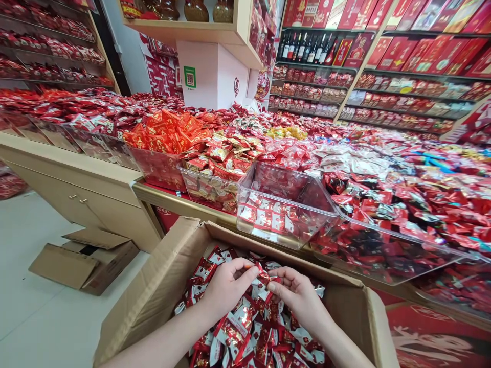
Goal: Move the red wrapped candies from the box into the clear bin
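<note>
Both hands are inside an open cardboard box (153,286) filled with loose red-and-white wrapped candies (233,332). Between them they pinch one wrapped candy (264,276) above the heap. My left hand (230,283) is closed, thumb and fingers on the candy's left end. On the other end, my right hand (297,291) is closed too, with thumb and forefinger pressed to the wrapper. Just beyond the box stands a clear plastic bin (284,204) with several similar candies laid in rows at its bottom.
Bins of orange-red packets (164,133) and gold-red packets (224,158) stand left of the clear bin. To its right are red and black packets (383,209). An open carton (86,260) sits on the floor at left. A wooden shelf (203,31) overhangs the display.
</note>
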Action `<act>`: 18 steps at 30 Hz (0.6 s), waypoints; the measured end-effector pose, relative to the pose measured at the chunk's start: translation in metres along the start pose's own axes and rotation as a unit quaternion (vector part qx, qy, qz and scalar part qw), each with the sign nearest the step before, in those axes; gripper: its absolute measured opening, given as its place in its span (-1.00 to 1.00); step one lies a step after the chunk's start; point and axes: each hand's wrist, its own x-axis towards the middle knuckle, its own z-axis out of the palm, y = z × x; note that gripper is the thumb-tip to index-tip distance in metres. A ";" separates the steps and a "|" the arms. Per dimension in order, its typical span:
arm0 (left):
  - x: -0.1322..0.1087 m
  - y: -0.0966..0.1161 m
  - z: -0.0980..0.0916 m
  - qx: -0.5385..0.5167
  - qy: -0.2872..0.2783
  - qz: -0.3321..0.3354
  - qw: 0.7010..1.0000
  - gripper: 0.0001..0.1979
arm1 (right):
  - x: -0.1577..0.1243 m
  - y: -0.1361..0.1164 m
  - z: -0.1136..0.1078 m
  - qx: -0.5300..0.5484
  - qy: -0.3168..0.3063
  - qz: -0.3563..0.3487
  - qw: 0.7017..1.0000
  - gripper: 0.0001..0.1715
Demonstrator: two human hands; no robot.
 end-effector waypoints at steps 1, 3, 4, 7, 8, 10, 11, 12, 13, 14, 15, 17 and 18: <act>0.000 0.001 -0.001 0.007 0.004 0.001 1.000 -0.76 | 0.000 -0.001 0.000 0.008 0.005 0.005 1.000 -0.65; 0.000 0.002 -0.003 0.023 0.012 0.004 1.000 -0.75 | 0.000 -0.002 0.001 0.011 0.015 0.010 1.000 -0.68; -0.001 0.003 -0.003 0.030 0.017 0.007 0.999 -0.75 | 0.000 -0.003 0.001 0.006 0.016 0.010 1.000 -0.69; -0.001 0.005 -0.005 0.036 0.032 0.015 0.999 -0.74 | -0.002 -0.004 0.001 -0.009 0.007 -0.005 1.000 -0.69; -0.001 0.005 -0.005 0.031 0.035 0.017 0.999 -0.74 | -0.002 -0.005 0.001 -0.010 0.005 -0.011 1.000 -0.69; 0.000 0.006 -0.006 0.013 0.043 0.017 0.999 -0.75 | -0.004 -0.008 0.001 -0.004 0.001 -0.026 1.000 -0.70; -0.001 0.005 -0.005 -0.001 0.048 0.017 0.999 -0.76 | -0.005 -0.009 0.001 0.003 0.000 -0.031 1.000 -0.70; -0.001 0.004 -0.005 -0.017 0.054 0.015 0.998 -0.76 | -0.006 -0.011 0.001 0.013 -0.002 -0.032 0.999 -0.69; -0.001 0.003 -0.004 -0.037 0.059 0.009 0.998 -0.76 | -0.006 -0.012 0.001 0.022 -0.004 -0.031 0.999 -0.69; -0.001 0.002 -0.003 -0.061 0.061 0.000 0.996 -0.76 | -0.007 -0.012 0.001 0.031 -0.009 -0.028 0.999 -0.69; 0.000 0.000 -0.002 -0.089 0.059 -0.012 0.994 -0.76 | -0.007 -0.012 0.001 0.041 -0.011 -0.024 0.999 -0.69; 0.001 -0.003 0.001 -0.147 0.051 -0.039 0.987 -0.76 | -0.007 -0.011 0.001 0.056 -0.007 -0.021 0.998 -0.68; 0.001 -0.004 0.002 -0.169 0.048 -0.050 0.983 -0.77 | -0.006 -0.010 0.001 0.062 0.000 -0.023 0.998 -0.67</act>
